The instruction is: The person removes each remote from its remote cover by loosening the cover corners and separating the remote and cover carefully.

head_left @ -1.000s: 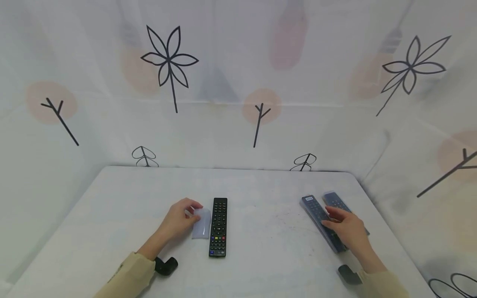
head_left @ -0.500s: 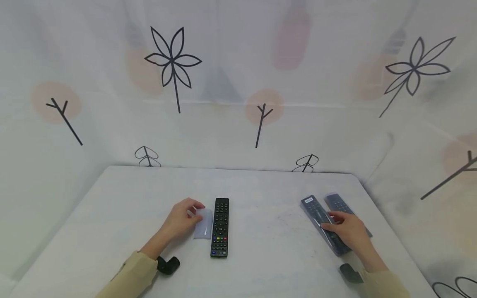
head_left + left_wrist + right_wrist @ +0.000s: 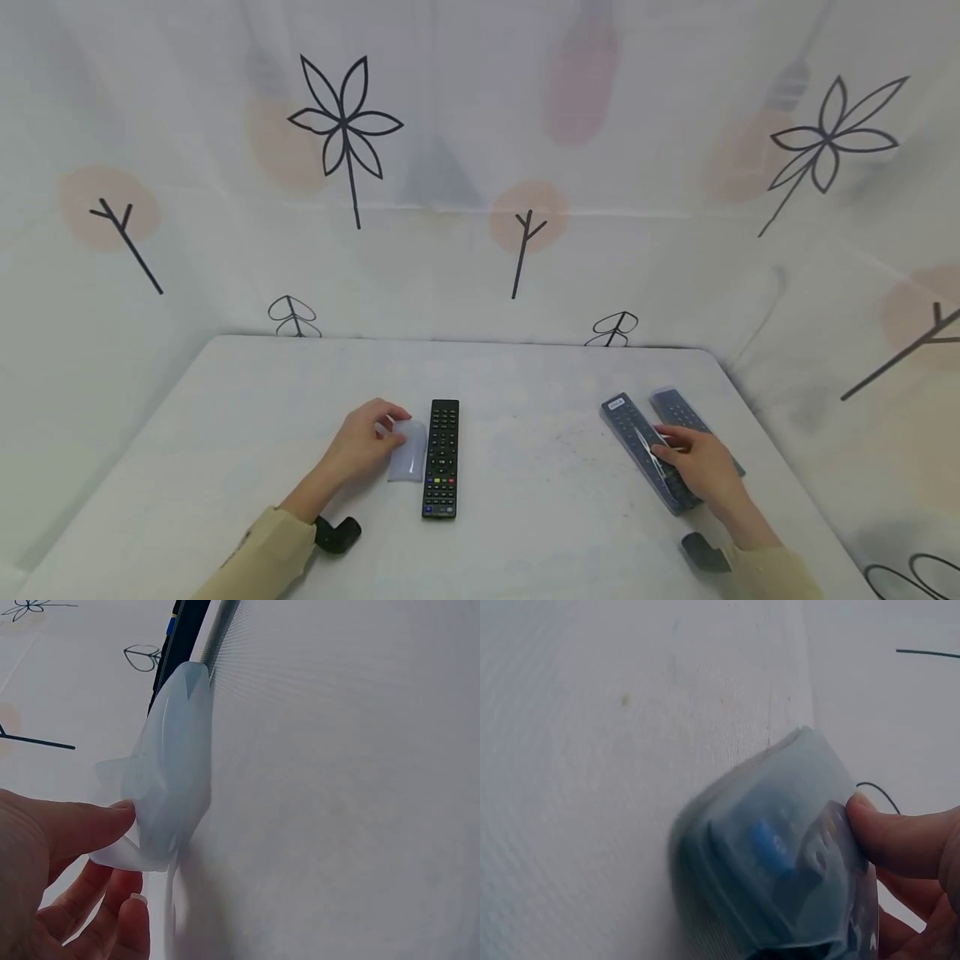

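A bare black remote control [image 3: 441, 458] lies upright in the head view, left of the table's middle. Just left of it, my left hand [image 3: 367, 442] pinches a small translucent plastic sleeve [image 3: 407, 454] by its edge. In the left wrist view the thumb lies on top of the sleeve [image 3: 169, 765], with fingers beneath. On the right side, my right hand [image 3: 701, 467] grips a remote in a clear cover [image 3: 637, 437] at its right edge. The right wrist view shows the thumb pressing the loose, wrinkled plastic of this covered remote [image 3: 772, 855].
A second covered remote [image 3: 678, 410] lies behind my right hand, partly hidden by it. The white table [image 3: 525, 533] meets a printed cloth backdrop [image 3: 450, 275] along its far edge. Dark wrist devices [image 3: 337, 535] show at both sleeves.
My right fingers have drawn closer together on the covered remote, whose top end has shifted slightly left. The left hand and its sleeve stay as they were.
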The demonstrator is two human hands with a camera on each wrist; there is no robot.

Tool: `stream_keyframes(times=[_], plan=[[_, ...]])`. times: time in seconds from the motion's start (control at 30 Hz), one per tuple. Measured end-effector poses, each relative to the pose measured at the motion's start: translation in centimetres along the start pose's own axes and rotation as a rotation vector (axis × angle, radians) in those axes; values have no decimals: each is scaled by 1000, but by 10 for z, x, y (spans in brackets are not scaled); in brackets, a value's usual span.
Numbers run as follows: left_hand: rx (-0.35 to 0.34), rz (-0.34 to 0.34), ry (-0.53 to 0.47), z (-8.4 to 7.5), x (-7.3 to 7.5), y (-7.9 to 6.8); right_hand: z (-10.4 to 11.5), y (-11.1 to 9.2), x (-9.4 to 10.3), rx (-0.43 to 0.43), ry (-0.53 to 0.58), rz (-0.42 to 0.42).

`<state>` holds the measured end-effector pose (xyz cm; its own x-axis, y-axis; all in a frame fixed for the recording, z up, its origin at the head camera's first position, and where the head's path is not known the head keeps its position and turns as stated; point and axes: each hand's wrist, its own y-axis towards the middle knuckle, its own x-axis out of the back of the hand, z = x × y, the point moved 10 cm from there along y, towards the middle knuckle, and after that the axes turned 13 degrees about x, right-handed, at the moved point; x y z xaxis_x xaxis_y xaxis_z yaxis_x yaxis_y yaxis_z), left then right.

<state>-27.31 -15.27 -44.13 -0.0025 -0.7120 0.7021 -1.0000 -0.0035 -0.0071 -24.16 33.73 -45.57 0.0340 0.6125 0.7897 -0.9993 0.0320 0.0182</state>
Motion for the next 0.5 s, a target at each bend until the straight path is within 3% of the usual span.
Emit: stream_keyframes(times=[0.27,0.5], plan=[[3,2,13,0,0,-1,-5,-1,-6,-30,106,3],[5,6,17,0,-1,0,5,-2,-12,-13,191,28]])
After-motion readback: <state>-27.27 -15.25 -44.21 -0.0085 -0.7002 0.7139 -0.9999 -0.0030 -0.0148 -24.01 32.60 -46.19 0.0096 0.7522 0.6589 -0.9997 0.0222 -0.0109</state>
